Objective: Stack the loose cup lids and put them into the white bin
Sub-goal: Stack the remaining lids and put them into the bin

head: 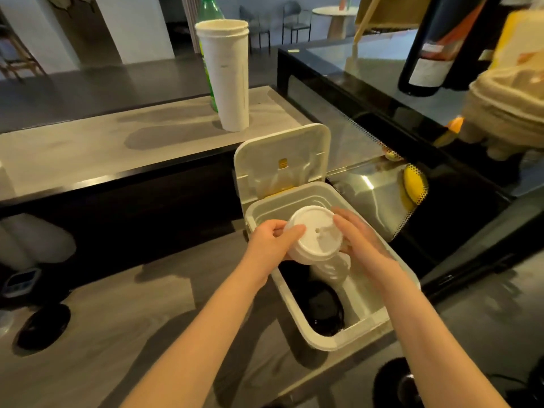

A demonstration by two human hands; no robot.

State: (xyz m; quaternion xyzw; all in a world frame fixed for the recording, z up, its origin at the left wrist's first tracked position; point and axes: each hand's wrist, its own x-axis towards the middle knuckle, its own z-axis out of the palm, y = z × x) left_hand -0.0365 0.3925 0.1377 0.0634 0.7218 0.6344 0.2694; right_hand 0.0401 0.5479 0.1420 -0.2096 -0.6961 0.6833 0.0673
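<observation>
Lids (315,235): white stack, tilted, held just above the open white bin (334,340).
Left hand (272,242): grips the stack's left edge, thumb on top.
Right hand (363,240): curled round the stack's right side.
Inside the bin: black lids (322,312) and a clear stack (332,270).
Bin flap (282,160): swung up behind.
Counter (88,151): tall paper cups (228,78), with a green bottle (209,10) just behind.
</observation>
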